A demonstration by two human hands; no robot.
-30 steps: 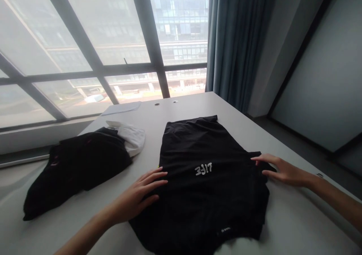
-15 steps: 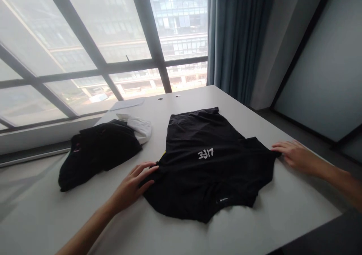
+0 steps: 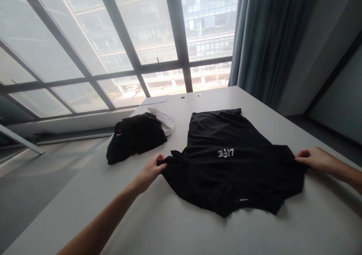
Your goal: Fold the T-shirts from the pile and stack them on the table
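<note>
A black T-shirt (image 3: 226,172) lies spread on the white table, its hem toward the window and its neckline toward me. White lettering, upside down from here, crosses its middle. My left hand (image 3: 154,168) pinches the edge of the left sleeve, where the cloth is bunched up a little. At the other side, my right hand (image 3: 316,160) has the right sleeve's edge between thumb and fingers.
Left of the shirt, a heap of black cloth (image 3: 134,138) rests on the white table (image 3: 158,217), with a white bag or cloth (image 3: 166,122) behind it. A flat pale sheet (image 3: 155,100) lies near the window. A blue-grey curtain (image 3: 260,40) hangs behind the table.
Both hands have gone from lying with spread fingers at the sleeves to pinching them. The left sleeve's edge is lifted slightly. The whole view has swung toward the left.
</note>
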